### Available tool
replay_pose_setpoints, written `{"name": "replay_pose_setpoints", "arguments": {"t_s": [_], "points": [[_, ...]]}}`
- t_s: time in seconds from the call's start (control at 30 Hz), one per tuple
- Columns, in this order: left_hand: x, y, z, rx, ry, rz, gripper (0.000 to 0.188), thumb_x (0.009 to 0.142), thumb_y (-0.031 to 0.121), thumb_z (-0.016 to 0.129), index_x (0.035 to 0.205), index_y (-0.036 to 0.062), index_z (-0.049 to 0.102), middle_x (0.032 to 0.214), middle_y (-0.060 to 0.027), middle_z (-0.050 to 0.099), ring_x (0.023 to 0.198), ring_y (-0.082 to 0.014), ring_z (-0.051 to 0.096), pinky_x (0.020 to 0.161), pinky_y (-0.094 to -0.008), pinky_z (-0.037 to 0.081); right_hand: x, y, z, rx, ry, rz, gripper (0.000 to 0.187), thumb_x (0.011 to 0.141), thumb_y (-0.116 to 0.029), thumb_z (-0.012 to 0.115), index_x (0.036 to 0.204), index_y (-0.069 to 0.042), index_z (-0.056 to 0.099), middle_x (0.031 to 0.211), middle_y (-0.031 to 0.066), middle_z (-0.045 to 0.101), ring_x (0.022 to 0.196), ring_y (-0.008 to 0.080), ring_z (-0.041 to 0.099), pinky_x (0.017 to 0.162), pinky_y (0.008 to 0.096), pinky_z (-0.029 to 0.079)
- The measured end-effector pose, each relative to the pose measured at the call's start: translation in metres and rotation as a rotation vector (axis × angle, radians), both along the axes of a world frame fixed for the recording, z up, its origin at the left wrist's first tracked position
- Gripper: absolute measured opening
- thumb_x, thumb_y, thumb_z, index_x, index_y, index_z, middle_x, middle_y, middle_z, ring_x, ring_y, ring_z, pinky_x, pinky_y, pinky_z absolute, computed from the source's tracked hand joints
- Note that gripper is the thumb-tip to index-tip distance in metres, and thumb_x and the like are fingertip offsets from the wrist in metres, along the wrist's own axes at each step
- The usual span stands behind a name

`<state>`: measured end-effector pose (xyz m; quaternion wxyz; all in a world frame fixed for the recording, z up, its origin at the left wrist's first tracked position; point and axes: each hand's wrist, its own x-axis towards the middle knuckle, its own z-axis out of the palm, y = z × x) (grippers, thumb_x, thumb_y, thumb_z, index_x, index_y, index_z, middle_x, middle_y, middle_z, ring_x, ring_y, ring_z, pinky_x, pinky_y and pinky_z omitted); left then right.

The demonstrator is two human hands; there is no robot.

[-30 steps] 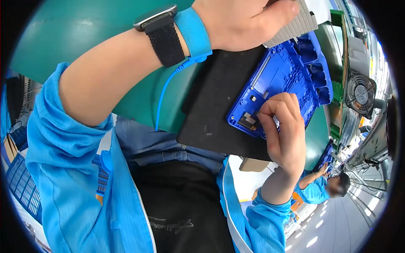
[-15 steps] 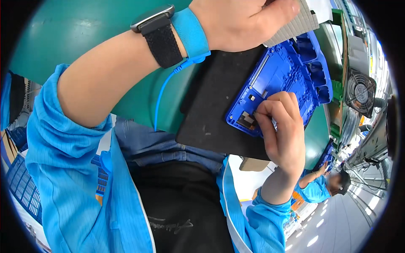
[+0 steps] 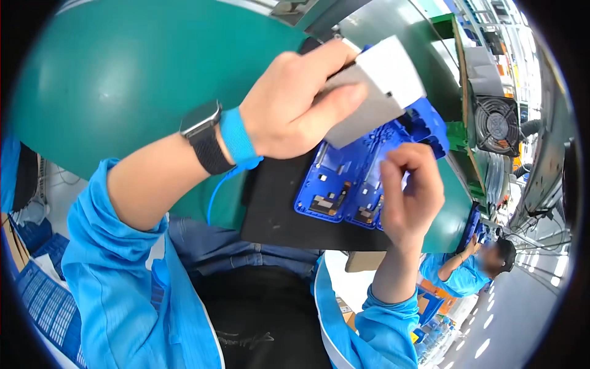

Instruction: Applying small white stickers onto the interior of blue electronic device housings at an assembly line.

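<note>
My left hand (image 3: 292, 107), with a watch and a blue wrist strap above it, grips a grey-and-white sheet (image 3: 362, 101) between thumb and fingers. Below the sheet, several blue plastic housings (image 3: 335, 175) lie side by side on a black mat (image 3: 276, 206). Small white pads and dark parts with copper-coloured edges show at their near ends. My right hand (image 3: 413, 190) hovers over the right-hand housings, thumb and forefinger curled together in a pinch. Whatever may be between those fingertips is too small to make out. The sheet hides part of the housings' far ends.
The mat rests on a green tabletop (image 3: 129, 92). A blue cord (image 3: 215, 197) runs from my wrist strap to the table's near side. A green-edged rack (image 3: 461, 92) and a black fan (image 3: 496, 123) stand at the right. Another person (image 3: 464, 270) works farther off at the right.
The sheet in my left hand has come lower and left in the picture, showing a white part. My right fingertips have left the housing's near corner. More housings show as the view shifted.
</note>
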<state>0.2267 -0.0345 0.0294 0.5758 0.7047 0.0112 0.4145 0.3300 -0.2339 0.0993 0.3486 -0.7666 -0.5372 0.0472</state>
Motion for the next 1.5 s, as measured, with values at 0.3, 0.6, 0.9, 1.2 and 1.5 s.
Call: {"name": "replay_pose_setpoints", "arguments": {"t_s": [0.3,0.6,0.9,1.2,1.5], "points": [[-0.005,-0.005,0.003,0.009,0.022,-0.150,0.025,0.098,0.021,0.062,0.107,-0.0020,0.058,0.068,-0.0175,0.061,0.057,-0.0319,0.064,0.052,-0.0356,0.047,0.007,0.035,0.009,0.151,-0.223,-0.032,0.013,0.085,0.004,0.075,0.093,0.000,0.066,0.090,0.0087,0.065,0.071,0.0154,0.063,0.062,0.0269,0.051],[-0.005,-0.006,0.004,0.023,0.037,-0.152,0.021,0.098,0.018,0.060,0.107,-0.0017,0.060,0.066,-0.0154,0.061,0.056,-0.0295,0.064,0.052,-0.0339,0.047,0.015,0.039,0.014,-0.015,-0.259,0.066,0.010,0.087,0.005,0.069,0.092,0.000,0.062,0.086,0.0112,0.062,0.070,0.0227,0.061,0.064,0.0316,0.050],[0.011,0.008,-0.005,-0.278,-0.022,-0.012,0.025,0.100,0.018,0.062,0.112,-0.0037,0.061,0.089,-0.0101,0.068,0.083,-0.0103,0.062,0.074,-0.0288,0.052,0.022,0.003,0.029,-0.125,0.097,0.225,0.008,0.087,0.007,0.058,0.085,0.001,0.054,0.083,0.0073,0.054,0.070,0.0162,0.047,0.063,0.0282,0.038],[0.042,0.030,-0.034,0.099,-0.606,-0.259,0.021,0.104,0.014,0.056,0.117,-0.0026,0.057,0.100,-0.0033,0.064,0.089,-0.0063,0.055,0.079,-0.0236,0.047,0.031,-0.031,0.006,-0.517,0.060,0.213,0.007,0.087,0.007,0.060,0.087,0.001,0.056,0.085,0.0116,0.056,0.075,0.0273,0.056,0.068,0.0345,0.046],[0.043,0.026,-0.035,0.001,-0.619,-0.347,0.019,0.104,0.014,0.057,0.113,-0.0023,0.056,0.097,-0.0024,0.063,0.086,-0.0048,0.055,0.075,-0.0224,0.046,0.033,-0.032,0.004,-0.544,0.064,0.202,0.007,0.087,0.007,0.060,0.088,0.001,0.056,0.085,0.0112,0.055,0.074,0.0259,0.055,0.067,0.0336,0.045]]}}
